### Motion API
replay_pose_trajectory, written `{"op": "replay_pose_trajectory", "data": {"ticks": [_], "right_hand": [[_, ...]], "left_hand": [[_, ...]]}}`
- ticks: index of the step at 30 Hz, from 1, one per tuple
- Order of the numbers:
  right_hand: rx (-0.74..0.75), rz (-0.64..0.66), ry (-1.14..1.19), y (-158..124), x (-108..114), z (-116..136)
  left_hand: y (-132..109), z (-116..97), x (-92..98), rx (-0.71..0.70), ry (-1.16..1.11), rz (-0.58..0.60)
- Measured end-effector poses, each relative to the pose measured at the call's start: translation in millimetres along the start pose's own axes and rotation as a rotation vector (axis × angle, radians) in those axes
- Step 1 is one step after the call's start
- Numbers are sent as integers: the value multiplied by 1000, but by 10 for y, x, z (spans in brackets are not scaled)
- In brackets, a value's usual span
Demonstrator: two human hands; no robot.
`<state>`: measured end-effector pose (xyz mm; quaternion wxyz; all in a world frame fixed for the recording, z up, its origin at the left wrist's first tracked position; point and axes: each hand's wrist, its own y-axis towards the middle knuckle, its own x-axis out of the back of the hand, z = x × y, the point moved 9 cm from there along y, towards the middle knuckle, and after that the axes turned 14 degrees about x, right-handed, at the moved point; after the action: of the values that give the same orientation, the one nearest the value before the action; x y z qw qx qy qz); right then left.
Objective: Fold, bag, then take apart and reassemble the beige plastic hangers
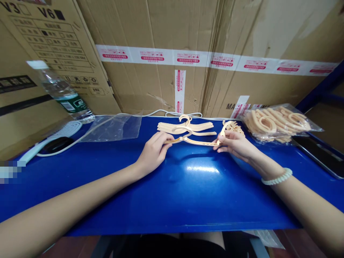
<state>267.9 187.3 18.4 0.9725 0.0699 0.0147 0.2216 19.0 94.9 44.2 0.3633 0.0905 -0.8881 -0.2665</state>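
Between my hands, just above the blue table, is a beige plastic hanger [200,143] with its hook pointing away from me. The fingers of my left hand [152,152] pinch its left arm end. At the opposite end, my right hand [238,145] grips a small curved beige piece [223,129] against the tip of the hanger's arm; whether the two are joined I cannot tell. Behind the held hanger lies a stack of similar hangers [166,126]. A pile of small beige pieces [234,126] rests just beyond my right hand, partly hidden by it.
A clear bag of beige parts [279,122] and a dark phone-like device [319,154] lie right. Leftward are a water bottle [64,95], a hairbrush [61,130], a black oval object [60,144] and a flat plastic bag [114,127]. Cardboard boxes [150,86] wall the back.
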Motion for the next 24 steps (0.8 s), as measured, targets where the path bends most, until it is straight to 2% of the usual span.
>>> {"op": "replay_pose_trajectory", "data": {"ticks": [15, 24], "right_hand": [[296, -109, -182, -18, -22, 281], [333, -123, -228, -42, -34, 339]], "left_hand": [[-9, 2, -5, 42, -26, 29], [-11, -11, 2, 38, -56, 28]]}}
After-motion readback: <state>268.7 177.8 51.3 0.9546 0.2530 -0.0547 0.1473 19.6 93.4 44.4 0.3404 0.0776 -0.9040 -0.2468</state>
